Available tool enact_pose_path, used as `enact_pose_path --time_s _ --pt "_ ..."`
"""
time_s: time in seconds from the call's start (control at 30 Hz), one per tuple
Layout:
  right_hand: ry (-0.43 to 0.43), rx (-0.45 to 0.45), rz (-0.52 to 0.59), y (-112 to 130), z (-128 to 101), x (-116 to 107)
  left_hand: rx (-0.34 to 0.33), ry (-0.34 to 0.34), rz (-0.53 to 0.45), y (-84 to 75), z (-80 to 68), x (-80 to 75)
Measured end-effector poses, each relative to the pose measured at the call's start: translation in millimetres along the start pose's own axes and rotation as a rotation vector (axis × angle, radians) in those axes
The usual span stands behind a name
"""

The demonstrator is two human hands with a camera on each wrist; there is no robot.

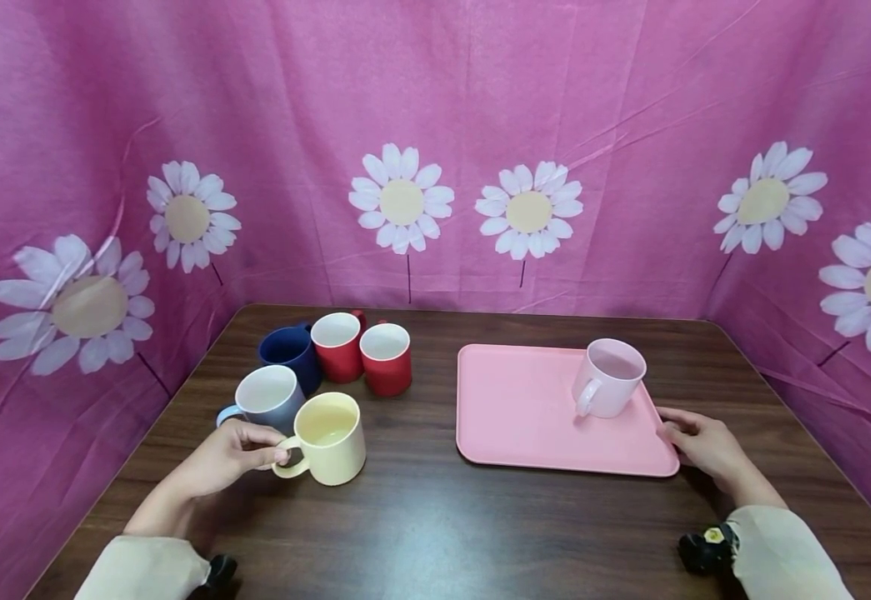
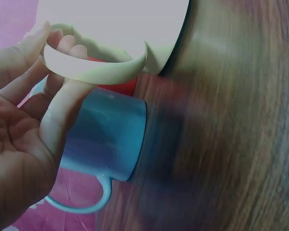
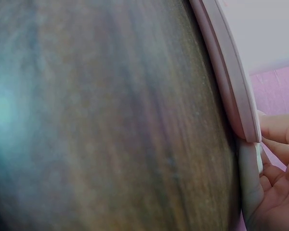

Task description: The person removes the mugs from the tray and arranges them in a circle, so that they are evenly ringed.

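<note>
My left hand (image 1: 227, 457) pinches the handle of a pale yellow mug (image 1: 341, 458), fingers and thumb around the loop in the left wrist view. The mug stays upright in front of a light blue mug (image 1: 273, 400); whether its base touches the table cannot be told. At the right end of a pink tray (image 1: 518, 408), my right hand (image 1: 708, 450) grips the rim near the front corner, with the thumb low against the edge in the right wrist view. On the tray's right part stands a pale pink mug (image 1: 606, 387), its handle facing front left.
Behind the yellow mug, a dark blue mug (image 1: 296, 358) and two red mugs, one left (image 1: 341, 358) and one right (image 1: 388, 375), stand close together. The dark wooden table (image 1: 420, 533) ends at a pink curtain (image 1: 465, 100) printed with daisies.
</note>
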State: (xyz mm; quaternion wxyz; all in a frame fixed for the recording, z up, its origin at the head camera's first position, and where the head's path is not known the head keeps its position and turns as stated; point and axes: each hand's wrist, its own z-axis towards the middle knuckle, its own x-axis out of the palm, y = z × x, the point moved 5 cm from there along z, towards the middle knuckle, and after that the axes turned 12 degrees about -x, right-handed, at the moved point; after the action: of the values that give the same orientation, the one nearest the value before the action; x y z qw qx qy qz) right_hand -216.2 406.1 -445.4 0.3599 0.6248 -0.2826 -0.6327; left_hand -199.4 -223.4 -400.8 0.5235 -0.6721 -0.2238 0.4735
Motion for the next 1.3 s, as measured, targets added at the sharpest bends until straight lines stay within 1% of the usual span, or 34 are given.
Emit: enact_pose_path --time_s 0.17,0.37,0.5,0.7,0.87,0.97,1.07,1.17,1.2,1.23,1.3 --pt "0.001 0.004 0.002 -1.5 -0.6 1.1 -0.001 -0.017 -0.045 3.5 -3.8 -3.5" --pt "-0.005 0.004 0.006 -0.9 0.1 0.7 -0.058 -0.064 -0.096 10.8 -4.7 -7.3" --pt "-0.009 -0.002 0.011 0.7 0.1 0.8 -0.074 -0.096 -0.104 13.9 -4.9 -9.8" --pt "-0.011 -0.003 0.008 1.0 -0.5 0.6 -0.093 -0.105 -0.144 15.0 -6.2 -12.4" --pt "-0.008 0.003 0.005 -1.1 -0.6 0.3 -0.128 -0.113 -0.161 18.0 -5.7 -13.5" --pt "-0.008 0.003 0.004 -1.5 -0.7 0.4 -0.157 -0.082 -0.171 19.3 -5.0 -15.1" --pt "-0.012 0.002 0.003 -1.0 -0.2 0.4 -0.183 -0.02 -0.115 13.7 -6.3 -20.4" --pt "-0.009 -0.002 0.002 0.0 0.2 0.1 -0.155 0.086 -0.061 0.3 -7.9 -28.4" --pt "-0.008 -0.002 0.001 0.2 0.1 0.2 -0.131 0.13 -0.052 -5.4 -8.5 -31.8" --pt "-0.007 -0.003 0.001 0.3 0.0 0.3 -0.113 0.172 -0.058 -10.7 -8.8 -35.0" --pt "-0.008 0.0 0.004 -0.3 -0.5 0.3 -0.075 0.227 -0.059 -20.8 -8.5 -42.0"
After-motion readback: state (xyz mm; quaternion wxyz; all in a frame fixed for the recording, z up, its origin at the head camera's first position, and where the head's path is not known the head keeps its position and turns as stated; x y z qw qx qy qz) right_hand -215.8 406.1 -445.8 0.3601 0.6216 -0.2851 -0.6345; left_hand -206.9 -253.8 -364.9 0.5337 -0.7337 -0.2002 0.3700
